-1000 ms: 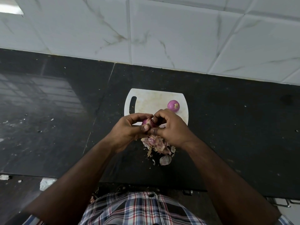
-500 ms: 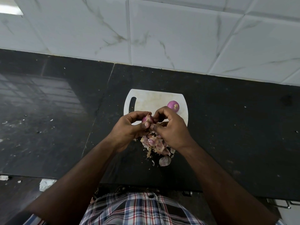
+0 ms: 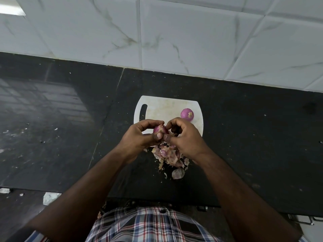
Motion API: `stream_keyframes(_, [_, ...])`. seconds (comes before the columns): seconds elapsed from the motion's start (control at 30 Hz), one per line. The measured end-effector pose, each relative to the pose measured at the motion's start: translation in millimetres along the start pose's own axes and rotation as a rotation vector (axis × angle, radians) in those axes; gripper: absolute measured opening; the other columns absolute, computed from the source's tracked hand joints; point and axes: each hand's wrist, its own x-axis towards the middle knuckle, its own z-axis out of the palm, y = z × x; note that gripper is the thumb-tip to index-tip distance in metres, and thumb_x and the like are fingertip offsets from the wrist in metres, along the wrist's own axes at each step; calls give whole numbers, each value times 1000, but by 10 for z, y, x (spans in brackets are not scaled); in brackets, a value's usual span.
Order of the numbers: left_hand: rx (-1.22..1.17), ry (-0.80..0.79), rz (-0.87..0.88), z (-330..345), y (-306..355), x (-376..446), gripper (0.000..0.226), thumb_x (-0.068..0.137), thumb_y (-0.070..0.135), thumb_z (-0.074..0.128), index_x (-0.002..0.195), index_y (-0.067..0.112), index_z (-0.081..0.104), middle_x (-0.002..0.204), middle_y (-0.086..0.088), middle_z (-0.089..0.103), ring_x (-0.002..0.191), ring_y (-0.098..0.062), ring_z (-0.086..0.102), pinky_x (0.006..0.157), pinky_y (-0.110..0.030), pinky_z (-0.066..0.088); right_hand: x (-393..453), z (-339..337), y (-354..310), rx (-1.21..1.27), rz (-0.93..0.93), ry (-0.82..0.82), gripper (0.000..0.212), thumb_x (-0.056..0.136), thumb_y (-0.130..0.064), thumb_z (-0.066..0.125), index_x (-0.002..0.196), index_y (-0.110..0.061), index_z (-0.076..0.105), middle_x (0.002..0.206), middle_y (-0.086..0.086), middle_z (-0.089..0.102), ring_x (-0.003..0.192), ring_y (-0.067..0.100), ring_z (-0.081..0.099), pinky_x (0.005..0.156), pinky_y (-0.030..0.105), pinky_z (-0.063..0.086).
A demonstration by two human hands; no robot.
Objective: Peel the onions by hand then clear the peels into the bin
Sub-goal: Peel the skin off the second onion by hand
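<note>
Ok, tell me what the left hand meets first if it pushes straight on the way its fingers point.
The left hand points right, so it would probably meet the right hand first, just past the onion it grips; depth is unclear.

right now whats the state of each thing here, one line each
onion in hands: partly peeled, gripped by both hands above the board's near edge
left hand: fingers curled round the onion
right hand: fingers pinching skin at the onion
second onion: peeled, resting on the cutting board
cutting board: flat on the counter
peels: piled loose on the counter, not binned
</note>
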Motion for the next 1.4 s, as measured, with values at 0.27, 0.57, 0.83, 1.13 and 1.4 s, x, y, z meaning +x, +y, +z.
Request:
stream_keyframes(0.27, [71,65,55,93,32,-8,44,70,13,79,113,10,71,115,-12,68,89,-26,72,76,-34,62,35,-15,-10,-12,-37,-51,15,85,-10,75,88,-18,62,93,2,62,88,18,60,81,39,56])
stream_keyframes(0.57, [3,53,47,53,49,9,45,72,9,77,116,9,69,120,-14,67,93,-24,73,77,-32,61,26,59,-1,89,-44,134,20,82,-21,81,98,-21,69,95,-1,66,87,9,62,74,21,54])
stream_keyframes(0.83, [-11,54,48,48,49,24,44,72,9,77,116,10,69,116,-14,71,95,-28,73,78,-36,61,12,71,-49,22,-81,106,16,84,-10,75,90,-22,66,95,-2,65,84,4,62,75,20,53])
stream_keyframes(1.13, [25,67,66,60,57,14,44,69,7,79,112,10,70,115,-11,70,88,-25,74,77,-33,61,-1,32,-57,141,-28,176,19,86,-19,76,104,-20,71,94,-4,70,86,11,69,75,35,62])
stream_keyframes(1.4, [70,67,76,75,63,-2,43,67,7,81,108,15,72,115,-9,70,87,-28,75,77,-35,61,20,-62,-59,-191,-163,122,8,91,-17,66,97,-14,70,93,-4,67,86,5,62,73,18,52])
